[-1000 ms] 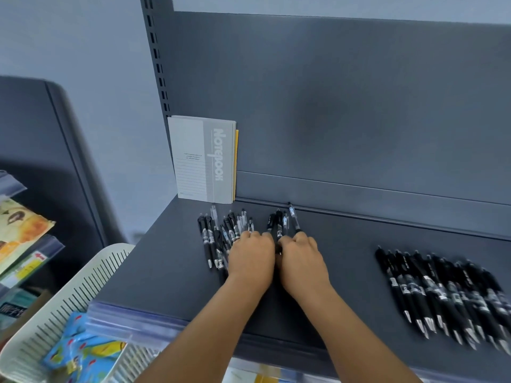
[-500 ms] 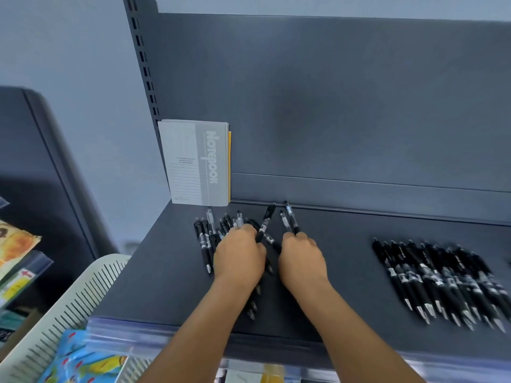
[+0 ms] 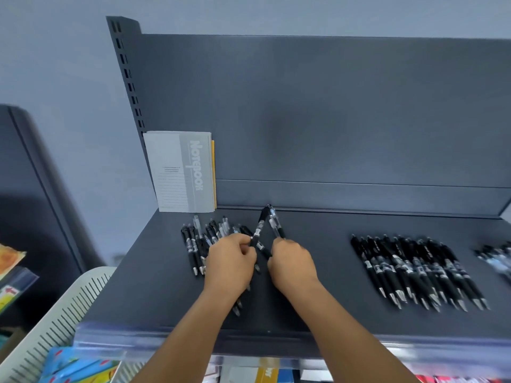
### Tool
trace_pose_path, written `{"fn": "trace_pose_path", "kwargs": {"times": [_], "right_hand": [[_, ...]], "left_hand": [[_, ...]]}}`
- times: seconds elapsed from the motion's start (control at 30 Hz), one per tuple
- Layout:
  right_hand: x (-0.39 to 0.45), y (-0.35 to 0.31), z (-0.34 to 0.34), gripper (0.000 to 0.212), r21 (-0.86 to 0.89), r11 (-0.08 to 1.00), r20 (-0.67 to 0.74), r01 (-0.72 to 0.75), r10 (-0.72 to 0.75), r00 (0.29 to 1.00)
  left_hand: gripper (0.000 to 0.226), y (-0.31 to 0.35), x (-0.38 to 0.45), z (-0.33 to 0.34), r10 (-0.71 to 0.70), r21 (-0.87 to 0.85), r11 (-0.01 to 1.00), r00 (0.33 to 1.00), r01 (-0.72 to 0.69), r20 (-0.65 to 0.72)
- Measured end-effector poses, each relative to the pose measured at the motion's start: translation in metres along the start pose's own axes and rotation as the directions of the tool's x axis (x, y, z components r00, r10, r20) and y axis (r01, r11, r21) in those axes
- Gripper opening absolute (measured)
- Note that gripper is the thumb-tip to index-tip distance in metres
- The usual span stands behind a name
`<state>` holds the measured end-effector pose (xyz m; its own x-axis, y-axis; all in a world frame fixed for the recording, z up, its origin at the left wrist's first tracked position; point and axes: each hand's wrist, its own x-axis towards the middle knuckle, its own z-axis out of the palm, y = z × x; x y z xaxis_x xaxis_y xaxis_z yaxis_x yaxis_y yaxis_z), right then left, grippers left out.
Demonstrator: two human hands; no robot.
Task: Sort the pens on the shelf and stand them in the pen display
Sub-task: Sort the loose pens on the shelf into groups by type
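Since half a second earlier we had tipped two pens [image 3: 260, 230] up into a peak at twelve o'clock of our hands. Our left hand [image 3: 229, 262] pinched one, our right hand [image 3: 293, 262] the other, apparently comparing types. Sorted black pens [image 3: 414, 269] lay at three o'clock on the shelf [image 3: 318, 286].

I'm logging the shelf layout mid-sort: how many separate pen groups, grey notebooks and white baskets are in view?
Pen groups: 3 (loose pile at left, neat row at right, blurred group at the right edge)
Grey notebooks: 1
White baskets: 1
Total: 5
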<state>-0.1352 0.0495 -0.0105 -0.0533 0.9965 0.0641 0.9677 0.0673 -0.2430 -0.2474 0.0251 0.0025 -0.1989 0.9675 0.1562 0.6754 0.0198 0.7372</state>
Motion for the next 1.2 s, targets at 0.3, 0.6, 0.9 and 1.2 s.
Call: {"fn": "trace_pose_path", "kwargs": {"times": [0.3,0.6,0.9,1.2], "right_hand": [[-0.046,0.086,-0.052,0.015,0.207,0.972,-0.179,-0.116,0.154,0.972],[-0.086,0.194,-0.083,0.015,0.198,0.934,-0.180,-0.297,0.332,0.926],[-0.090,0.226,-0.080,0.022,0.121,0.968,-0.098,-0.222,0.234,0.967],[-0.088,0.226,-0.077,0.018,0.053,0.993,-0.131,-0.104,0.110,0.985]], "left_hand": [[0.025,0.061,-0.030,0.046,0.057,-0.120,0.991,0.998,-0.059,-0.018],[0.032,0.136,-0.074,0.131,0.154,-0.076,0.986,0.981,-0.146,0.115],[0.030,0.164,-0.087,0.170,0.155,0.125,0.976,0.974,-0.177,0.165],[0.016,0.163,-0.087,0.162,0.199,0.204,0.952,0.968,-0.228,0.154]]}}
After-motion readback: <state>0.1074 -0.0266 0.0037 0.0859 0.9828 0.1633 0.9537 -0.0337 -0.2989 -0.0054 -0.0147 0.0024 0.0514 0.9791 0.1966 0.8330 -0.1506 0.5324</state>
